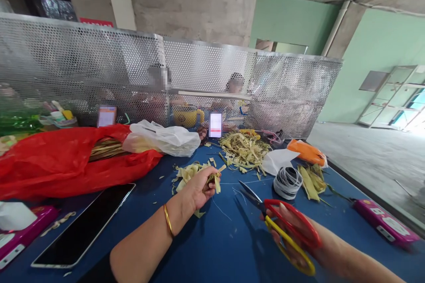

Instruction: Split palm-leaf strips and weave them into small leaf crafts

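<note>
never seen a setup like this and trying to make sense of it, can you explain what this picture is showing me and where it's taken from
There is no machine here, just a person's two bare hands. The one picture comes from a camera worn on the head, looking forward and down.

The left hand grips some pale, dry leaf-like strips. The right hand holds scissors with one red and one yellow handle, blades pointing toward the middle.

On the blue table lie a heap of similar dry pieces, a grey coil, a red bag and a large dark-screened device. Behind stands a perforated metal screen, with people partly visible through it.
</note>
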Tool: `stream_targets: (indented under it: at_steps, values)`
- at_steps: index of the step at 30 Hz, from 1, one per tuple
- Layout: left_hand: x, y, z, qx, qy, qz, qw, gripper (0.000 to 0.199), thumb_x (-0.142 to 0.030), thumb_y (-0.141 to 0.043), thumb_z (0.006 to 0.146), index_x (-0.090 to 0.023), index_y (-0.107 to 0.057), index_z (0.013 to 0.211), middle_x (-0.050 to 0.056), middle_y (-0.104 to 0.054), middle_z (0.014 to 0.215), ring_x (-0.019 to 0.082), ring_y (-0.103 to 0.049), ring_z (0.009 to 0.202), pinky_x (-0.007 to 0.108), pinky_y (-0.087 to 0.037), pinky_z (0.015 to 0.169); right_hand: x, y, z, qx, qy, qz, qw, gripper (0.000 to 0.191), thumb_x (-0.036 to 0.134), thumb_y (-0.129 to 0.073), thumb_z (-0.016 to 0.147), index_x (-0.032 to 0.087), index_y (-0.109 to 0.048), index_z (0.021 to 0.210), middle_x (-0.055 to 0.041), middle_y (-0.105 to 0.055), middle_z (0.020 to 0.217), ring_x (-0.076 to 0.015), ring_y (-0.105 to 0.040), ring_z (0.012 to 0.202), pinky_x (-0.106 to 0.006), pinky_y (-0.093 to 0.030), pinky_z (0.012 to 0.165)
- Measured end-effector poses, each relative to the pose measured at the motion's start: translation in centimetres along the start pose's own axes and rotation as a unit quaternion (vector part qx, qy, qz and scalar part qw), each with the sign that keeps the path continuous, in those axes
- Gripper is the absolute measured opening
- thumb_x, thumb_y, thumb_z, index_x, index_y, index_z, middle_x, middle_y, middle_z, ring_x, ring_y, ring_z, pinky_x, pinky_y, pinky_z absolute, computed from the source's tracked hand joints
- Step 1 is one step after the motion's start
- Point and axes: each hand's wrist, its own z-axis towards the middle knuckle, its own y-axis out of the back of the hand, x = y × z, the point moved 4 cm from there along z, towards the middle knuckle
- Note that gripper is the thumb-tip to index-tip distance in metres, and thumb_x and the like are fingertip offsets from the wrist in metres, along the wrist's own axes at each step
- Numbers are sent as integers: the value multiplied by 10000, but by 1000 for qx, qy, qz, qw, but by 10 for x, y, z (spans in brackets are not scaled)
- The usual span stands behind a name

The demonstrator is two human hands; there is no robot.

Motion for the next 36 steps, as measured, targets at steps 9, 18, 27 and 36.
stream_targets:
  at_steps: [9, 18, 27, 36]
  values:
    - [5, -4, -3, 11, -12, 41, 999, 97, -172, -582, 644, -122, -540, 572, -47, -430, 460, 16, -302, 360, 136, -158, 340, 4, -6, 52, -66, 33, -198, 977, 424, 576, -609, 790, 173, -579, 919, 27, -587, 657, -80, -484, 381, -209, -381, 379]
    - [-3, -12, -20, 11, -91, 108, 990, 114, -230, -607, 589, -119, -584, 603, -36, -443, 511, 26, -280, 426, 168, -137, 390, 19, -3, 53, -199, 122, -690, 685, 277, 193, -530, 859, 132, -575, 1125, -128, -704, 881, -302, -695, 826, -306, -421, 604]
    - [-4, -14, -33, 13, -118, 162, 980, 189, -317, -614, 595, -133, -602, 633, -18, -493, 550, 51, -298, 472, 187, -178, 456, 74, -28, 68, -137, 274, -535, 788, 190, 290, -513, 897, 183, -652, 969, -86, -669, 930, -216, -637, 830, -314, -456, 710]
    - [18, -19, -25, 54, -69, 188, 978, 204, -335, -666, 616, -163, -557, 605, -35, -419, 538, 70, -247, 487, 225, -153, 487, 53, -50, 104, -15, 265, -96, 959, 224, 382, -698, 716, 171, -629, 749, 40, -562, 597, -106, -496, 583, -239, -405, 594]
